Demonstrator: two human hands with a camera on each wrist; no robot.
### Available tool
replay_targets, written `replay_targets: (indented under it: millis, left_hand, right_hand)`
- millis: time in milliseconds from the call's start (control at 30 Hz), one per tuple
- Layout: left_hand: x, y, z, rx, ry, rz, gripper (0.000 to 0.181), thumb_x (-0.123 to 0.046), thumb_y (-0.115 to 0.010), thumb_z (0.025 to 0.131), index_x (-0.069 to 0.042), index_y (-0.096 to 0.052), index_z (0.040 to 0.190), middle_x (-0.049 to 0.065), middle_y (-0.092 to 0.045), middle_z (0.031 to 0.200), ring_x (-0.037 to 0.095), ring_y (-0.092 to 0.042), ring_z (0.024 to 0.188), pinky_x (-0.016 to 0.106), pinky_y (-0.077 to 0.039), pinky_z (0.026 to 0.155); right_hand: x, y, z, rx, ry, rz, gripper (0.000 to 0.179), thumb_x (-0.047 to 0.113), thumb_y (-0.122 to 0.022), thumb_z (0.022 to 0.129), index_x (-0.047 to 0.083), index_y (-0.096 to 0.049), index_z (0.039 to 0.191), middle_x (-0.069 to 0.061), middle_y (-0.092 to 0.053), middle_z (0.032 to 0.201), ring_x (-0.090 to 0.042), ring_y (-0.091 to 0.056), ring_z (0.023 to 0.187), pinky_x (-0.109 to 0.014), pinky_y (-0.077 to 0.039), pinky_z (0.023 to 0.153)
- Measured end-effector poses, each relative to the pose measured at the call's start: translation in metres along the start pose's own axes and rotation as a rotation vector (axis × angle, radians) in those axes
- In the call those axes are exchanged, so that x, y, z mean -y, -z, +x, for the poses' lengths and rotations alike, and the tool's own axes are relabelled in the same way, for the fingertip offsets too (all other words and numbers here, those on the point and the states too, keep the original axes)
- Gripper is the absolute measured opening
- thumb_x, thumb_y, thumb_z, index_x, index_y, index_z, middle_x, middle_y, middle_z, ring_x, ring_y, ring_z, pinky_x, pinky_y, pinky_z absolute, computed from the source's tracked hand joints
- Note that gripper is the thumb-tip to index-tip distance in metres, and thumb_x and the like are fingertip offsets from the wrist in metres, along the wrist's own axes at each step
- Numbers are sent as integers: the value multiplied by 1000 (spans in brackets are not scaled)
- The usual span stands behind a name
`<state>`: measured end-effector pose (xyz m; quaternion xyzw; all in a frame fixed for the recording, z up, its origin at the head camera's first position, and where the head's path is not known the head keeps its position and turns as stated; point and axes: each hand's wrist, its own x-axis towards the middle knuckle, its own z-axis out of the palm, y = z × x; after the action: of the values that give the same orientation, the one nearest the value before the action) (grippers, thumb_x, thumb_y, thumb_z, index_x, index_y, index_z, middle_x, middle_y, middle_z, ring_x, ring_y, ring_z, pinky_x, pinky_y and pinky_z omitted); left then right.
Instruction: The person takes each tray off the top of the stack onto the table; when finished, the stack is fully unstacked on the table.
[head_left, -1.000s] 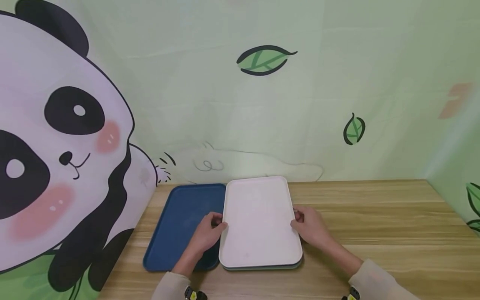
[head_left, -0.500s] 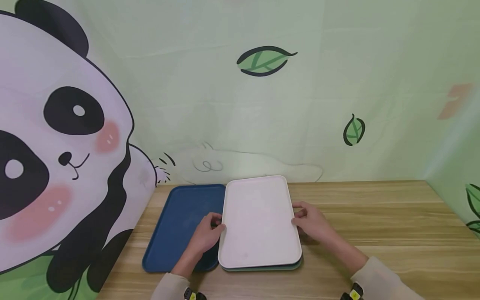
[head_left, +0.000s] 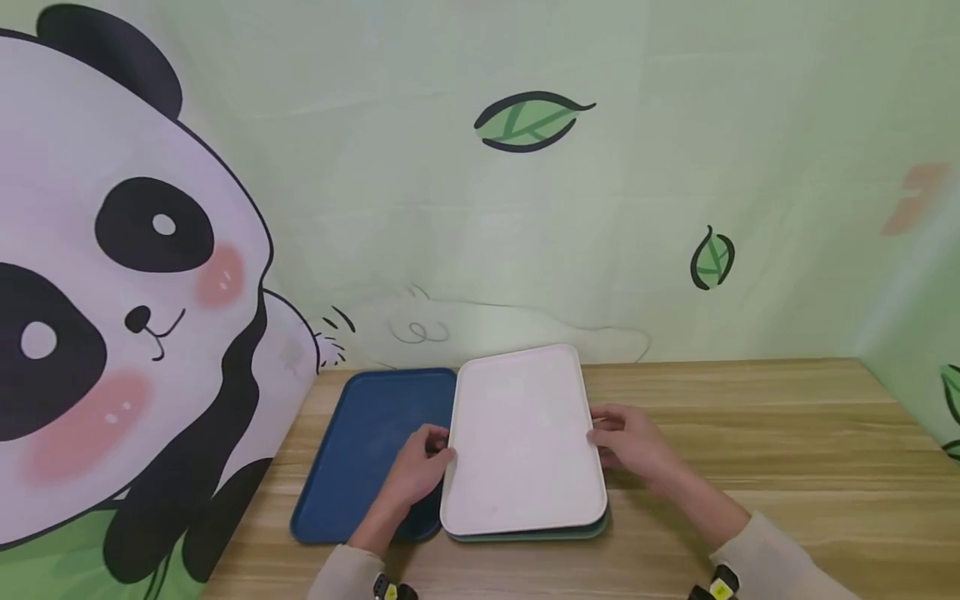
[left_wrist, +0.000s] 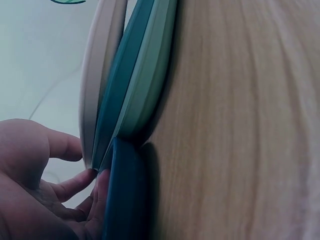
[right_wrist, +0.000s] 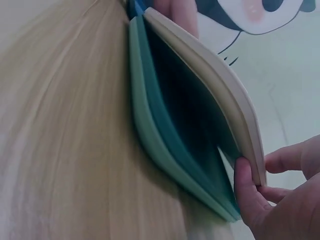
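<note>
A white tray [head_left: 521,454] tops a small stack, its right side raised off the trays beneath. My left hand [head_left: 415,469] pinches its left rim, thumb on top and fingertips at the edge below. On the other side, my right hand [head_left: 633,442] grips the right rim between thumb and fingers. Under the white tray are a teal tray [left_wrist: 122,75] and, lowest, a light green tray [left_wrist: 147,80]. In the right wrist view a wide gap shows between the white tray [right_wrist: 235,95] and the teal tray [right_wrist: 162,112].
A dark blue tray [head_left: 360,450] lies flat to the left of the stack, partly behind my left hand and forearm. The trays lie on a wood-grain table [head_left: 750,458]. Behind stands a pale green backdrop [head_left: 375,167] with a printed panda and leaves.
The white tray's right side has risen a little with my right hand, showing more of the tray below at the front right. My left hand stays at the left rim.
</note>
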<state>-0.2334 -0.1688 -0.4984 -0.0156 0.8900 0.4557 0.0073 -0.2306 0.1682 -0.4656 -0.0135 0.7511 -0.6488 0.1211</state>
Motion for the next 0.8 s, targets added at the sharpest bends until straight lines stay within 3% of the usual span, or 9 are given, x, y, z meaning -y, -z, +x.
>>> replay_targets:
  millis: [200, 467, 800]
  left_hand:
    - [-1, -1, -1, 12, 1, 0, 35, -18, -72, 99, -2, -63, 129, 11, -63, 110, 26, -64, 100, 47, -53, 87]
    - [1, -2, 1, 12, -12, 16, 35, -17, -72, 97, -2, -64, 128, 11, -64, 109, 25, -65, 98, 46, -54, 85]
    - [1, 2, 3, 32, 16, 12, 29, -18, -59, 106, -2, -62, 130, 10, -62, 109, 23, -59, 90, 41, -49, 79]
  right_hand:
    - [7, 4, -8, -17, 13, 13, 46, -1, -61, 101, -14, -50, 144, -26, -63, 123, -23, -67, 96, -38, -61, 80]
    - [0, 3, -7, -23, 6, -35, 45, 0, -61, 101, -14, -52, 143, -25, -67, 120, -23, -70, 94, -39, -62, 79]
    - [5, 7, -5, -3, -4, -32, 45, 4, -63, 100, -12, -54, 142, -21, -69, 118, -25, -70, 100, -43, -62, 83]
